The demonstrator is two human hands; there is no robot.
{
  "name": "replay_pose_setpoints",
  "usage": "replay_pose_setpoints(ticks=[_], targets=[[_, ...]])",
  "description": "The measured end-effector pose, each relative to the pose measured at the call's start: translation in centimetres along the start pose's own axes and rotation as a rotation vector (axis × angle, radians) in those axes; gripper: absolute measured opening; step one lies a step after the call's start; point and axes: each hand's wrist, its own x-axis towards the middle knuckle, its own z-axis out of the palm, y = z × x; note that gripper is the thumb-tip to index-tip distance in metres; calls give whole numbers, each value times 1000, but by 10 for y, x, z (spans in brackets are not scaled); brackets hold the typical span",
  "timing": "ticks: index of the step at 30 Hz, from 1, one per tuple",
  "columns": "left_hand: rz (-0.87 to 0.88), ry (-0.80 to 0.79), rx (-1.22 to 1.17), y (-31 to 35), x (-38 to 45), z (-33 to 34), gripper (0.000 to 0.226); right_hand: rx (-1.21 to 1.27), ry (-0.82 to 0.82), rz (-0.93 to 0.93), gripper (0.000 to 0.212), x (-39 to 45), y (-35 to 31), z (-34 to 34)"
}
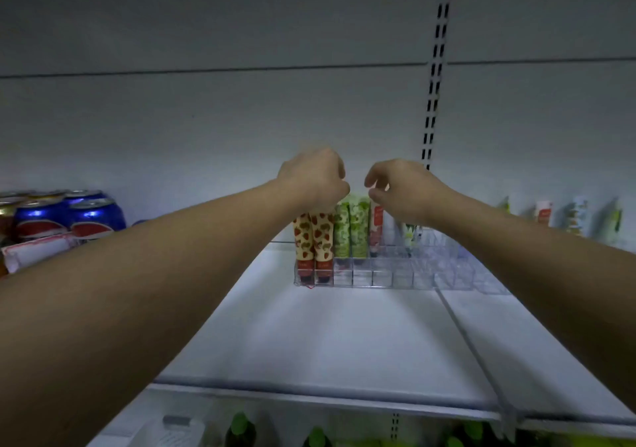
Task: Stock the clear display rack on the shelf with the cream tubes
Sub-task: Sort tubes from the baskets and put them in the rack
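Note:
A clear display rack (pixel 382 274) with several small compartments stands at the back of the white shelf (pixel 309 340). Its left slots hold two strawberry-print tubes (pixel 313 240), two green-print tubes (pixel 351 230) and a red-and-white tube (pixel 376 226), all upright. My left hand (pixel 313 178) hovers over the strawberry tubes with fingers curled downward, hiding their tops; whether it holds one is unclear. My right hand (pixel 402 188) is just above the red-and-white tube, fingers loosely curled, and nothing shows between thumb and forefinger. More tubes (pixel 409 233) stand partly hidden behind my right wrist.
Blue soda cans (pixel 69 216) sit on the shelf at the far left. Loose cream tubes (pixel 578 216) lean against the back wall at the right. A slotted upright (pixel 435 78) runs up the back panel. Green items (pixel 241 429) lie on the shelf below.

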Motion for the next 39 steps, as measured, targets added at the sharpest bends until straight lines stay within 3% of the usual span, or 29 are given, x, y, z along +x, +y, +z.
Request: replay_pose_setpoints(ticks=[4,11,19,26,29,32,36,39], targets=[[-42,-5,-5,-1,-26,-30,34,-23,-91,26,24,-20,-20,-33],[-109,-104,-101,-14,-116,-57,40,-10,-228,6,42,-90,-77,-55],[-200,42,-542,-35,-293,-44,18,212,-358,-11,43,-209,-130,-29],[-441,-302,-514,-69,-414,62,15,337,-524,109,31,-298,-142,66],[-609,-402,-531,-66,-452,116,16,469,-665,253,25,-337,-142,128],[-784,-458,-570,-58,-502,165,24,508,-751,390,28,-385,-139,198],[-938,-678,-559,-52,-590,223,40,500,-1002,539,35,-468,-121,275],[-988,-759,-464,-63,-643,254,52,493,-1051,655,38,-515,-99,309]])
